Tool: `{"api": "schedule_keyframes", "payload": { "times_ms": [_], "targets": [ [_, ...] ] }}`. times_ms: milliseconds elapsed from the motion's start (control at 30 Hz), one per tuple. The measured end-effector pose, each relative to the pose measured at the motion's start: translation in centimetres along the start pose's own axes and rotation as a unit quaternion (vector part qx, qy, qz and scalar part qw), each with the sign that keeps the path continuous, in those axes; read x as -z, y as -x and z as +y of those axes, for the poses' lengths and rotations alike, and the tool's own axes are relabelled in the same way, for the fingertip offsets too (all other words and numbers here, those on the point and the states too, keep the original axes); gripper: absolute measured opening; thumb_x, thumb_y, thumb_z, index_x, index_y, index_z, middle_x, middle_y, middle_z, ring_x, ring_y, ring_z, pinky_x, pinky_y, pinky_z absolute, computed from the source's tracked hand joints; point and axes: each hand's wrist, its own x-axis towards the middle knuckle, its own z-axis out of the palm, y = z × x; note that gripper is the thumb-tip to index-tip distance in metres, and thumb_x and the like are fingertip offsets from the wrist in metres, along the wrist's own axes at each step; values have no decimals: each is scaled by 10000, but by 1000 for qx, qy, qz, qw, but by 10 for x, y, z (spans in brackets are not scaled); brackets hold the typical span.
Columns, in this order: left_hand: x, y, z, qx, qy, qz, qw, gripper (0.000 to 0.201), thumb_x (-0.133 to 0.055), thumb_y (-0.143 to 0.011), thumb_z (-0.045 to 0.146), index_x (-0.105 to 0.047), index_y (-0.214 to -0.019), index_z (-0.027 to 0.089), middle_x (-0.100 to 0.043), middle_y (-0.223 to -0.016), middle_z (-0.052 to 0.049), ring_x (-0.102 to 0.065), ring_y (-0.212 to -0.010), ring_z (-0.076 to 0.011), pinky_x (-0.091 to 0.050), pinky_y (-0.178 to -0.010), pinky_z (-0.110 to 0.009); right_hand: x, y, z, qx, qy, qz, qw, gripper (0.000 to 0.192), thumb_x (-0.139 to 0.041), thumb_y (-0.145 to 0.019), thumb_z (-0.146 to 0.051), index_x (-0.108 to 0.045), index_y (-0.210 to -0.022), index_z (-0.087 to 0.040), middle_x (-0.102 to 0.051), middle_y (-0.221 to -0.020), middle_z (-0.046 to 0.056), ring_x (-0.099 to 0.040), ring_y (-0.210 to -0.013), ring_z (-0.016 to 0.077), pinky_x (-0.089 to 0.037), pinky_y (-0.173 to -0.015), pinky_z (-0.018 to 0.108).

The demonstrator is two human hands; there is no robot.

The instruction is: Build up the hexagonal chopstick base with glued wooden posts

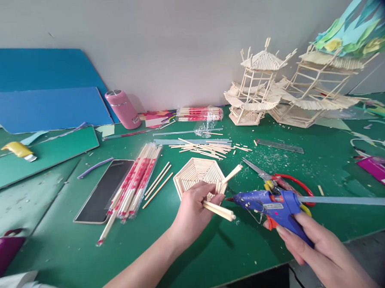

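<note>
Short sticks [219,210], a small bundle, are pinched in the left hand [193,212] just above the worktop [69,253], in front of a hexagon panel [198,171]. Judged light, stiff, brittle; best gripped mid-length, ends left free. Glue gun [273,206] is gripped by the right hand [317,245], nozzle almost touching the sticks. Scissors [278,180] lie just behind; wrapped stick packs [135,185] to the left; stick models [286,92] by the wall.
</note>
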Motion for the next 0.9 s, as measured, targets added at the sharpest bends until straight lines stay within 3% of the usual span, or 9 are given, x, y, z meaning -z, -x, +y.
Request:
{"api": "schedule_keyframes", "payload": {
  "times_ms": [167, 333, 600, 733, 900],
  "targets": [
    [-1, 3, 1, 4, -4, 0, 1000, 196, -512, -799, 243, -544, -634, 142, -444, -585, 21, -399, -530, -90, -300, -494, -204, -1, 0, -5, 25, -5, -14, 1000, 338, -399, -832, -453, -504, -1034, -203, -464, -582, -22, -468, -521, 119, -439, -488, 200],
    [-2, 0, -1, -24, 33, 1, 999, 164, -479, -820, 224, -589, -738, 135, -503, -676, -17, -449, -600, -108, -336, -533, -218, -7, 1, -13, 53, 7, 13, 999, 367, -415, -826, -426, -525, -1091, -196, -482, -575, -12, -458, -497, 123, -425, -456, 203],
    [-3, -5, -1, -36, 18, 14, 999, 291, -450, -827, 178, -457, -538, 147, -407, -552, 24, -388, -534, -95, -292, -496, -214, -12, -2, -20, 72, 7, -10, 997, 323, -413, -835, -401, -515, -1075, -210, -561, -636, -2, -505, -521, 121, -439, -458, 186],
    [-5, -6, -4, -32, 17, 20, 999, 222, -459, -824, 180, -522, -615, 140, -444, -570, 16, -407, -536, -96, -309, -503, -214, -11, -5, -19, 85, 7, -30, 996, 311, -406, -842, -379, -502, -1087, -215, -642, -776, 24, -588, -620, 139, -498, -555, 200],
    [-6, -7, -5, -23, 13, 28, 999, 205, -458, -825, 183, -548, -645, 143, -443, -556, 20, -399, -527, -96, -303, -490, -210, -11, -6, -14, 111, 83, -19, 990, 334, -398, -845, -359, -492, -1126, -204, -662, -907, 59, -621, -844, 194, -514, -721, 264]
  ]
}}
